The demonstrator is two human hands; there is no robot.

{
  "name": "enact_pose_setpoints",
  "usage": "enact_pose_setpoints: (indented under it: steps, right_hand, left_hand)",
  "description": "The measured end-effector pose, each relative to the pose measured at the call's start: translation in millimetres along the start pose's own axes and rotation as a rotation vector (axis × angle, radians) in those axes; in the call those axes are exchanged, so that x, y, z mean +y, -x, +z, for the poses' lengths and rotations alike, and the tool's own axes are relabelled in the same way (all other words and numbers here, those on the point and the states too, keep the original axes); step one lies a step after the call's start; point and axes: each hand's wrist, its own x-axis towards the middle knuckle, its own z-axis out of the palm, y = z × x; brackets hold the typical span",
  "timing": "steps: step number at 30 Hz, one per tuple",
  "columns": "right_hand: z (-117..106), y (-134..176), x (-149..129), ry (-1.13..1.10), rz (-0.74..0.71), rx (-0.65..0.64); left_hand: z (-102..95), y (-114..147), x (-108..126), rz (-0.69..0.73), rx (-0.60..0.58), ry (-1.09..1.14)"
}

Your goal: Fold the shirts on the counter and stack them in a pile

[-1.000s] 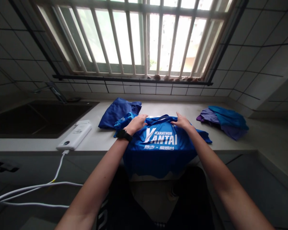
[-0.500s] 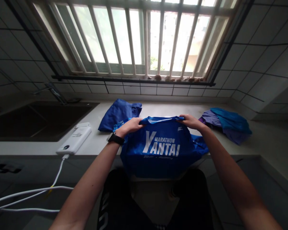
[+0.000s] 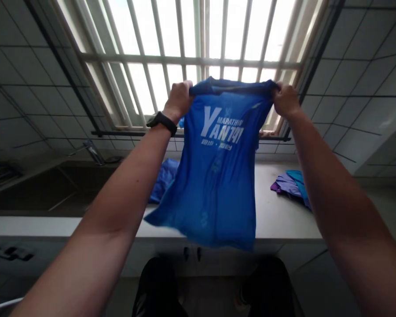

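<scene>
In front of the barred window (image 3: 198,53), a bright blue thin-fabric sports shirt with white "MARATHON YANTAI" lettering (image 3: 214,176) hangs in the air, well above the pale surface (image 3: 280,215). The left hand (image 3: 178,99), with a black watch (image 3: 161,122) on its wrist, is closed in a fist on the shirt's top left corner; the right hand (image 3: 285,99) is closed on the top right corner, so the upper edge runs taut between them. The hem hangs loose just past the front edge of the surface. Behind the shirt on the left lies a darker blue crumpled garment (image 3: 163,180); to the right rests a purple and teal heap of clothes (image 3: 292,185). A dark sink (image 3: 49,189) sits far left.
</scene>
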Motion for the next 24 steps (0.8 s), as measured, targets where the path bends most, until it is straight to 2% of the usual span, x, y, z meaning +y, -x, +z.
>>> enact_pose_setpoints:
  steps: [2, 3, 5, 7, 9, 12, 14, 18, 21, 24]
  right_hand:
    - [-18.4, -16.4, -10.6, 0.08, -0.102, 0.281]
    - [-24.6, -18.0, -13.0, 0.096, -0.148, 0.371]
    - [-30.2, -10.3, -11.7, 0.063, -0.266, 0.415]
    - [-27.4, 9.3, -3.3, 0.037, -0.355, 0.389]
    - [-18.7, 39.2, 9.9, 0.033, -0.405, 0.342]
    - [0.6, 100.0, 34.0, 0.018, -0.453, 0.288]
    - [15.4, 145.9, 50.8, 0.009, -0.433, 0.245]
    - [44.8, 227.0, 78.9, 0.005, -0.3, 0.046]
    - [58.8, 265.5, 89.3, -0.063, -0.082, -0.217]
    - [58.5, 284.6, 92.2, -0.139, 0.052, -0.402]
  left_hand:
    - [-18.6, -19.2, 5.5, 0.025, 0.158, 0.013]
    - [-24.4, -23.0, 6.5, 0.035, 0.223, 0.026]
    - [-29.0, -19.2, 5.4, 0.069, 0.293, 0.062]
    - [-26.0, -1.4, 1.2, 0.102, 0.284, 0.109]
    - [-18.0, 29.7, -4.5, 0.11, 0.21, 0.173]
    - [1.3, 96.6, -12.5, 0.118, 0.047, 0.26]
    - [19.7, 147.5, -16.5, 0.094, -0.093, 0.314]
    - [62.8, 233.6, -23.3, -0.007, -0.425, 0.366]
    - [81.8, 270.2, -29.7, -0.032, -0.571, 0.375]
    - [79.2, 288.6, -36.6, 0.004, -0.629, 0.383]
